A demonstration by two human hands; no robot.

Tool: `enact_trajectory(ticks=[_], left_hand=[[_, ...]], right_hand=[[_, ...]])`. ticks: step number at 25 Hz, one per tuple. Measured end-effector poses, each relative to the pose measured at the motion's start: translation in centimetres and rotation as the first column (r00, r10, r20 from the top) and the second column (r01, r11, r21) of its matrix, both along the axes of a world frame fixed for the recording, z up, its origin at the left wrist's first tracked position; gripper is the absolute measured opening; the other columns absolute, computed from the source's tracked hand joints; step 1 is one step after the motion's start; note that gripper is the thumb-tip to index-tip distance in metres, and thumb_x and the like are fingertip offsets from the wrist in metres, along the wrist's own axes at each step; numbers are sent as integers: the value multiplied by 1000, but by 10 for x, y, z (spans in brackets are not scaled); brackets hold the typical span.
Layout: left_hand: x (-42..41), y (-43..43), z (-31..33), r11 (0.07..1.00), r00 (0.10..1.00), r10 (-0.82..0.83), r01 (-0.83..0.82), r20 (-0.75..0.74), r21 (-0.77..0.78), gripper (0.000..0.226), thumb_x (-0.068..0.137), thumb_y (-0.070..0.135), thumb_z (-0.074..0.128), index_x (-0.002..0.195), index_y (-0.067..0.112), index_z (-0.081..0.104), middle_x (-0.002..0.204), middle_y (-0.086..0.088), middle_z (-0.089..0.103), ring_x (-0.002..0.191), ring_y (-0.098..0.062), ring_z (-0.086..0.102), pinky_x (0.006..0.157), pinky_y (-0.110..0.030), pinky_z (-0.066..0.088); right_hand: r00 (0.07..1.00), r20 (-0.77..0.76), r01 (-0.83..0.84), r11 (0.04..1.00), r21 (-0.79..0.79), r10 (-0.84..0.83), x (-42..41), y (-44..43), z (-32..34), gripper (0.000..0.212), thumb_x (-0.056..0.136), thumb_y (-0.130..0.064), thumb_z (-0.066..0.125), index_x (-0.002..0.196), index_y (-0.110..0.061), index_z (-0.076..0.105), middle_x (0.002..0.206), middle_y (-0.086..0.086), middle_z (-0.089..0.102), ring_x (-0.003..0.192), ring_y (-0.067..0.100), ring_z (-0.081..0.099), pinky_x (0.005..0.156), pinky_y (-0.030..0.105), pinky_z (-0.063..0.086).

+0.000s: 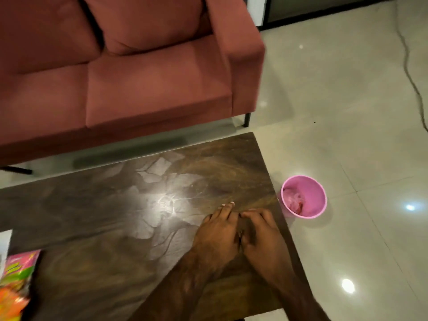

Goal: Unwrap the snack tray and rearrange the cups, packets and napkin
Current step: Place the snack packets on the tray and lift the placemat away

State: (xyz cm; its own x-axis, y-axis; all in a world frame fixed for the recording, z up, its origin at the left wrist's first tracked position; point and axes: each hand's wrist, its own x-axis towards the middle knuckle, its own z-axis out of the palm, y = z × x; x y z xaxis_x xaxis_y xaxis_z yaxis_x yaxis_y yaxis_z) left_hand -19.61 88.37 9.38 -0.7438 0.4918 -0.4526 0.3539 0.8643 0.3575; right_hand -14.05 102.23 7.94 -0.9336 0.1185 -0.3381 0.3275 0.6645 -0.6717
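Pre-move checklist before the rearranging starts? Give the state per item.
1. Wrap binned: crumpled clear material lies in the pink bin. Ok, if that is the wrap.
2. Left hand free: fingers lie flat on the table and hold nothing. Ok.
3. Right hand free: it rests on the table beside the left hand, and what is under its fingers is hidden. Cannot tell.
4. Packet located: one snack packet lies at the table's left edge, partly cut off by the frame. Ok.
5. Tray, cups and napkin in view: none is clearly seen. A white object at the left edge is unidentifiable. Not ok.
6. Bin upright on the floor beside the table's right edge. Ok.
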Motion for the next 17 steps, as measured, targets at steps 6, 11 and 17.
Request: enact_trajectory(ticks=[6, 11, 17], left_hand=[[26, -159, 17, 978, 977, 208, -207, -53, 19, 67, 93, 35, 45, 154, 20, 24, 166, 0, 17, 151, -18, 17, 120, -36, 19], [64, -325, 17, 938, 940, 339, -335, -43, 89, 67, 89, 39, 35, 153, 20, 28, 164, 0, 21, 151, -18, 18, 119, -34, 20], [104, -517, 15, 856, 852, 513, -496, -109, 148, 82, 75, 49, 21, 141, 11, 51, 152, -11, 46, 140, -29, 43, 113, -41, 36]], right_hand=[[965, -32, -259, 965, 42, 260, -7, -147, 23, 50, 91, -15, 67, 138, -30, 60, 148, -10, 47, 128, 13, 59, 107, 28, 50], [920, -26, -389, 918, 75, 392, 12, -312, 25, 51, 88, -11, 67, 136, -29, 62, 143, -13, 49, 128, 12, 58, 109, 31, 50], [868, 0, -497, 868, -9, 497, 30, -510, 20, 43, 90, -12, 63, 132, -21, 67, 131, -15, 45, 119, 8, 57, 97, 4, 33]])
